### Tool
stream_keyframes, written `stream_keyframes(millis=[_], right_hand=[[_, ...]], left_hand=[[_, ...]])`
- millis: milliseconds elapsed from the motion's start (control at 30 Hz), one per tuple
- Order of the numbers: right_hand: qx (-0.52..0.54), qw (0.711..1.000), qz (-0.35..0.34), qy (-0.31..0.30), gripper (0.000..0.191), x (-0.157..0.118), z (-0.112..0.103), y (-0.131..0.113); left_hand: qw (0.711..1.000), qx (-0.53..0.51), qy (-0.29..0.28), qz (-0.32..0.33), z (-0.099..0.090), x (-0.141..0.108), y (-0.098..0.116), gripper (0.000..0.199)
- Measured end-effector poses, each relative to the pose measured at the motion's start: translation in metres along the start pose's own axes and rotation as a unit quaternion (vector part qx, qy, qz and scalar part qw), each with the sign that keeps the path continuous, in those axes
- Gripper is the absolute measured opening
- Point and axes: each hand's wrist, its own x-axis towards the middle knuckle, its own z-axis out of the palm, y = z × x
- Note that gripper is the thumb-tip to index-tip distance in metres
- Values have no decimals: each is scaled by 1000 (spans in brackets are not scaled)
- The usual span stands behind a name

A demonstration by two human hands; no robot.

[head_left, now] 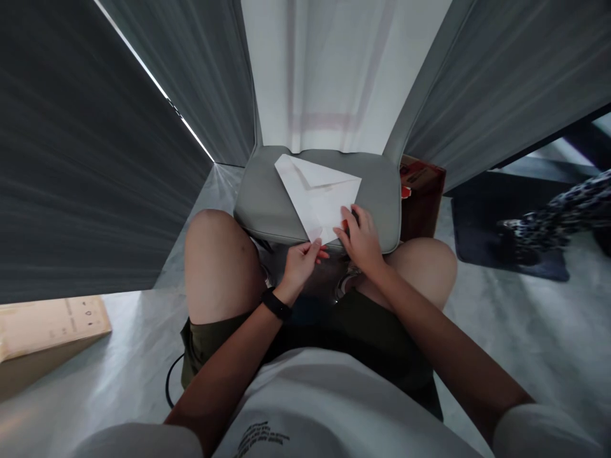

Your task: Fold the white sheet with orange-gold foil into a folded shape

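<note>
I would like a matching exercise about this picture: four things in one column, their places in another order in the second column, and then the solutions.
1. white paper
2. black wristband
3. tan box
4. red box

A. at the picture's left edge
B. on the grey seat
C. close beside the seat
D. above the left hand, around the wrist

Pairs: 1-B, 2-D, 3-A, 4-C

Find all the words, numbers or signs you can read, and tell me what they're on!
White shirt: upside-down print, too blurred to read surely.
Cardboard box: small marks, too small to read.
Red box: markings too blurred to read.
White folded paper: no writing I can see.
</note>
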Motion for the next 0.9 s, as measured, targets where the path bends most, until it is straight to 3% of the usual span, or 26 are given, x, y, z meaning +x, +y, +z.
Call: stream_keyframes(millis=[167,233,267,300,367,433,500,600,900], right_hand=[[68,996,58,5,47,3,-14,-9],[137,978,150,50,44,-2,-27,-22],[186,955,219,67,44,-7,-32,-30],[247,919,299,67,45,-12,-37,-39],[387,810,441,-6,52,-23,-42,-58],[495,704,505,-67,59,-32,-39,-75],[549,650,524,-49,62,-35,-32,-87],[573,622,534,14,59,-33,-22,-95],[595,575,560,29,40,-28,-21,-82]], left_hand=[[1000,-1,18,-12,5,1,3,47],[1000,-15,20,-15,6,0,6,49],[999,-21,15,-19,6,-2,8,51],[999,-26,3,-25,6,-4,9,54],[998,-32,-32,-46,2,-10,12,59],[996,-30,-58,-68,-3,-15,13,62],[994,-21,-66,-82,-10,-19,15,63],[994,0,-69,-89,-17,-19,16,63],[992,33,-97,-75,-23,-7,22,61]])
